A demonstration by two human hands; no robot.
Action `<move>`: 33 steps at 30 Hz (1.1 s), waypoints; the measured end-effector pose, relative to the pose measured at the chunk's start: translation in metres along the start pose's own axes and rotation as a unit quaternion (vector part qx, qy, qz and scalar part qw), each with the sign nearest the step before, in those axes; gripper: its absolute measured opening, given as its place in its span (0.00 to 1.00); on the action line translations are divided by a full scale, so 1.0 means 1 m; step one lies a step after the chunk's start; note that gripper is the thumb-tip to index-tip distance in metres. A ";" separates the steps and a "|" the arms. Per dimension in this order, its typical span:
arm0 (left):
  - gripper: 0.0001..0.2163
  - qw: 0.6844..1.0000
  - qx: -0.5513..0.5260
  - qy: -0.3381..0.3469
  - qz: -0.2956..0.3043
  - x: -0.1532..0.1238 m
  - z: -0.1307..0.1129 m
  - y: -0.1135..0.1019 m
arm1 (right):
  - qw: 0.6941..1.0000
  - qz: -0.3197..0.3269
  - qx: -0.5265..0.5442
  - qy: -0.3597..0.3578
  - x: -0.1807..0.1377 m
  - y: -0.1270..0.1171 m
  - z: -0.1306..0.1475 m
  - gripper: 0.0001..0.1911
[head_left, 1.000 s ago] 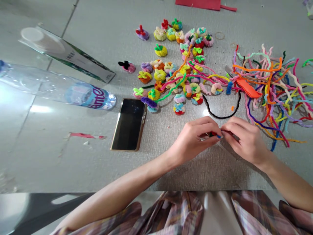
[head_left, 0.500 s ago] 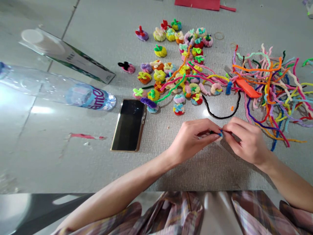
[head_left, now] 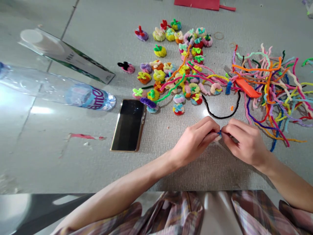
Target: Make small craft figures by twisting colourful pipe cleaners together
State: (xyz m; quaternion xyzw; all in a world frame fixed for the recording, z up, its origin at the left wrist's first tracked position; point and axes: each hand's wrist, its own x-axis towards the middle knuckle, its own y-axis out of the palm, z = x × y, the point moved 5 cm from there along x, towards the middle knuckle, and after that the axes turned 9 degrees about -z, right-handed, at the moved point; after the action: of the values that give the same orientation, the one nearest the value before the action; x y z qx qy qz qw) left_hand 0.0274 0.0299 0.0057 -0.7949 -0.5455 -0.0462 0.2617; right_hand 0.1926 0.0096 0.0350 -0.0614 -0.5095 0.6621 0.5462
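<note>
Blue stem (head_left: 219,133): fuzzy chenille, matt. Loose stems (head_left: 269,81) and coiled pieces (head_left: 158,75): same fuzzy pile. Comb (head_left: 246,88): smooth orange plastic. Bottle (head_left: 49,86): clear plastic, glossy label. Phone (head_left: 128,124): glossy dark screen, gold metallic rim. Table (head_left: 73,163): grey, fine-grained, shiny. Sleeve (head_left: 181,212): plaid cloth, matt.

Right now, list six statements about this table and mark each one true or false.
1. The left hand and right hand both pinch a blue piece. True.
2. The phone lies flat near one end of the bottle. True.
3. The bottle stands upright. False: it lies on its side.
4. The comb lies at the edge of the loose pipe cleaners. True.
5. The left hand rests on the phone. False: it is apart from the phone, at the blue piece.
6. The comb is green. False: it is orange.
</note>
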 end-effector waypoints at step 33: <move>0.03 0.910 -0.248 -0.326 -0.071 -0.002 0.021 0.003 | 0.999 0.000 -0.033 0.024 -0.007 0.008 0.002 0.10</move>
State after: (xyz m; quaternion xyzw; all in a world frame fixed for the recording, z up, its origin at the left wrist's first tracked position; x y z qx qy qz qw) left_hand 0.0242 0.0371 -0.0140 -0.7644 -0.6261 0.0630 -0.1402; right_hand 0.1889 0.0034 0.0266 -0.0959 -0.5178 0.6432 0.5558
